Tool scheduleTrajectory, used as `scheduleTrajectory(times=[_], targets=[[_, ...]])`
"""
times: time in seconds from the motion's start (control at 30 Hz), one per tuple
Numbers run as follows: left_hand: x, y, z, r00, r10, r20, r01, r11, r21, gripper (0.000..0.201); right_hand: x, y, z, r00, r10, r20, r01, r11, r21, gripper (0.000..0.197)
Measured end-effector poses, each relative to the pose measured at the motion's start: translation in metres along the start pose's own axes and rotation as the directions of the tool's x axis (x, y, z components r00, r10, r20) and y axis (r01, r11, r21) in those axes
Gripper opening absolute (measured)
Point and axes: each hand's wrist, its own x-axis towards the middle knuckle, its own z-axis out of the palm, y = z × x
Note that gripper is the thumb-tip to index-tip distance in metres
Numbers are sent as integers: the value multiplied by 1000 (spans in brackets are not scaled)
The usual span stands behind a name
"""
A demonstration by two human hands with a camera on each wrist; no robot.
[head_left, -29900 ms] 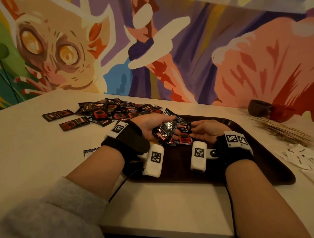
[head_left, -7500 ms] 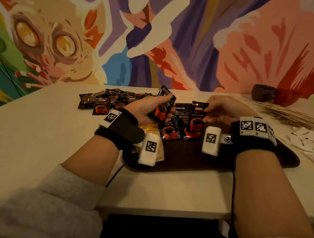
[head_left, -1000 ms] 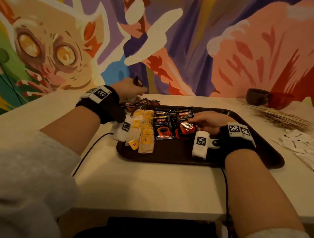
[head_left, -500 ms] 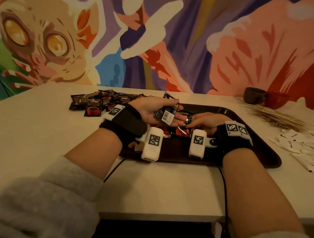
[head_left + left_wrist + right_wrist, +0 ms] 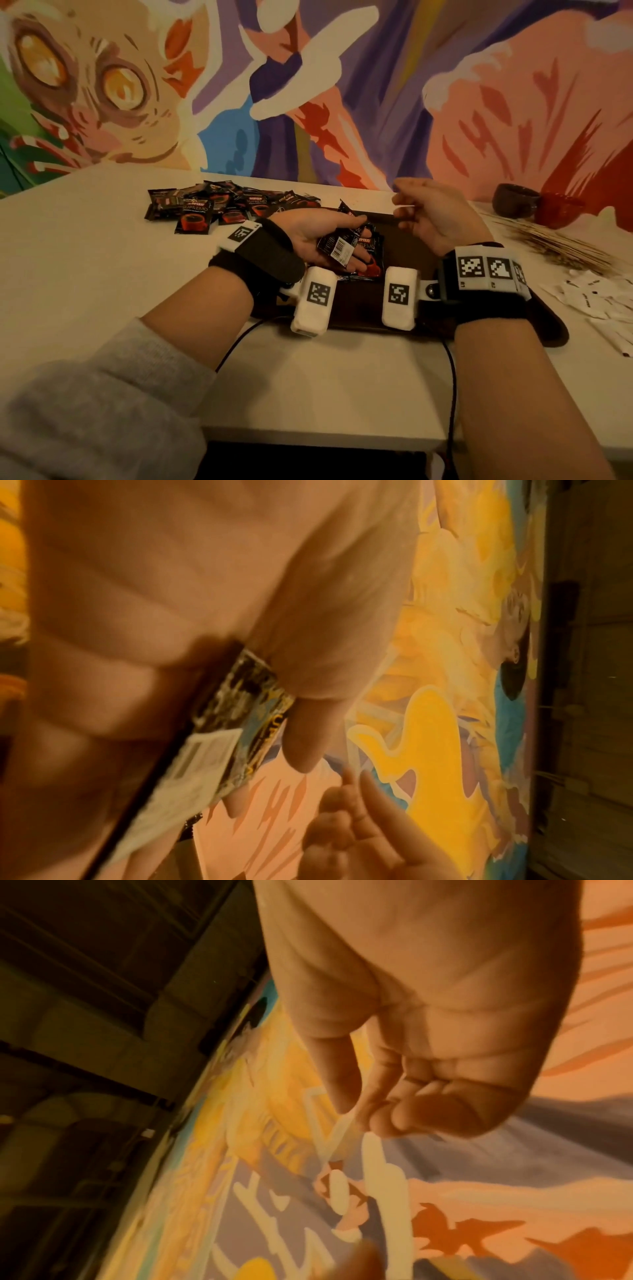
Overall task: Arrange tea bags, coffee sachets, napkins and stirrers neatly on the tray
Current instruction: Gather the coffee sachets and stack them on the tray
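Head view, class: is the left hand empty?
No, the left hand holds coffee sachets between thumb and fingers above the tray.

Painted mural (image 5: 308, 85) fills wall behind white table (image 5: 325, 383): wide-eyed cartoon creature at left, purple, blue, salmon shapes at right. Dark brown bowl (image 5: 513, 204) and red bowl (image 5: 556, 210) touching, far right by wall.

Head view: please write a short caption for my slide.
Left hand holds coffee sachets over the tray.
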Motion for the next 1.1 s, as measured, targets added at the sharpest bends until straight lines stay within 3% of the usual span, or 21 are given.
scheduleTrajectory(times=[0.13,0.23,0.33,0.43,0.57,0.73,0.97,1.1], targets=[[-1,-1,-1,999,29,14,-28,998,-51,27,-15,-11,9,995,71,68,-80,985,153,10],[-4,-1,-1,988,154,-17,-155,979,-129,28,-24,-4,22,982,152,111,-174,959,225,18],[-9,4,0,931,331,-153,-361,896,-259,26,-33,10,38,971,190,149,-221,947,232,8],[-12,4,-1,863,439,-249,-500,814,-296,29,-34,22,47,970,218,103,-240,921,306,11],[-15,-4,2,872,438,-219,-484,840,-245,38,-34,27,47,964,253,78,-262,877,403,14],[-19,-10,8,887,417,-200,-456,858,-237,47,-36,30,43,954,254,158,-296,873,387,19],[-21,-11,12,915,359,-185,-404,838,-367,59,-29,40,44,994,32,109,-42,995,89,8],[-22,-12,13,940,324,-110,-340,841,-421,68,-29,39,42,995,-37,92,29,997,78,6]])
